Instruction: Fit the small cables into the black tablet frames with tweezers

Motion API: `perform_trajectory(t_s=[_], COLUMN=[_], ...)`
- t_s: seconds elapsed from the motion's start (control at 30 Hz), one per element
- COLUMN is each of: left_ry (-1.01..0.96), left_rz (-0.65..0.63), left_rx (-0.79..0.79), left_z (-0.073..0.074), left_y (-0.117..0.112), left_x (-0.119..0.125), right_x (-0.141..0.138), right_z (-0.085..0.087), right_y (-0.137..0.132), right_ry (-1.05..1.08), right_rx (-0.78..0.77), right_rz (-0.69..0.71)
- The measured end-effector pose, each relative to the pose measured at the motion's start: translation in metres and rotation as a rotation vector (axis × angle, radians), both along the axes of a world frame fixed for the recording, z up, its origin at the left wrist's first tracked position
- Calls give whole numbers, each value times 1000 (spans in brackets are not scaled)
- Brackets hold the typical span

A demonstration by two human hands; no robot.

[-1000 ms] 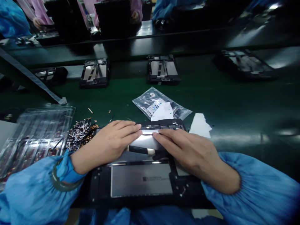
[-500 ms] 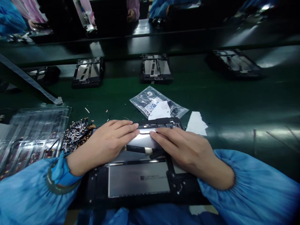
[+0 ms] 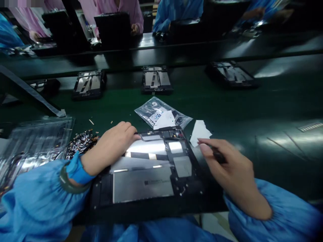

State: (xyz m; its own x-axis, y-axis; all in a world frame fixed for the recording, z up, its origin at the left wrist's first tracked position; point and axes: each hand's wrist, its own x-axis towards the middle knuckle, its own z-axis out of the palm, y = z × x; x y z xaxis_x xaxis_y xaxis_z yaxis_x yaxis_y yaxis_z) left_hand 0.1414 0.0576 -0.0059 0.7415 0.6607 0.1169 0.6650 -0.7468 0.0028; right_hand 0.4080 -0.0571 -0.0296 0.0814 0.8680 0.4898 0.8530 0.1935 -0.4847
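Note:
An opened tablet [image 3: 143,185] with silver battery plates and a black frame lies in front of me. My left hand [image 3: 113,143] is closed over its far left edge, with the fingers bent and their tips partly hidden. Off the tablet's right side, my right hand [image 3: 229,168] is closed around a dark, slim tool [image 3: 219,155], mostly covered by the fingers. Just beyond its fingertips lies a torn white paper piece [image 3: 200,131].
A clear plastic bag [image 3: 146,109] with white paper lies behind the tablet. At left are a pile of small flex cables [image 3: 82,143] and clear plastic trays [image 3: 37,144]. Several opened tablets [image 3: 156,80] line the green bench; co-workers in pink and blue sleeves sit across.
Both hands have parted from the tablet's far edge. My right hand moved right, off the tablet, and now holds a dark tool. My left hand's fingers have curled on the left edge.

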Motion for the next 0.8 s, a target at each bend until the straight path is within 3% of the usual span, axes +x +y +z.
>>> perform_trajectory(t_s=[0.07,0.13,0.23,0.27,0.33,0.43,0.57,0.73,0.8], left_ry=[-29,-171,-450,-531,-601,-517,-485,-469,-477], left_rz=[50,208,578,634,521,158,56,25,36], left_rx=[6,-35,-319,-485,-876,-1278,-1415,-1484,-1474], left_z=[9,25,52,58,57,35,3,-13,-20], left_y=[2,4,5,6,6,0,-23,-36,-35], left_x=[1,-6,-23,-28,-35,-34,-28,-30,-32], right_x=[2,3,5,5,3,0,2,13,15], right_z=[-7,-13,-17,-16,-12,-6,-8,-22,-27], right_y=[-5,-8,-8,-8,-6,-3,0,4,4], right_ry=[159,341,673,786,966,1092,1133,1075,915], right_rx=[-186,-348,-503,-553,-655,-727,-738,-787,-708], right_rz=[-43,-41,-32,-24,4,35,129,221,189])
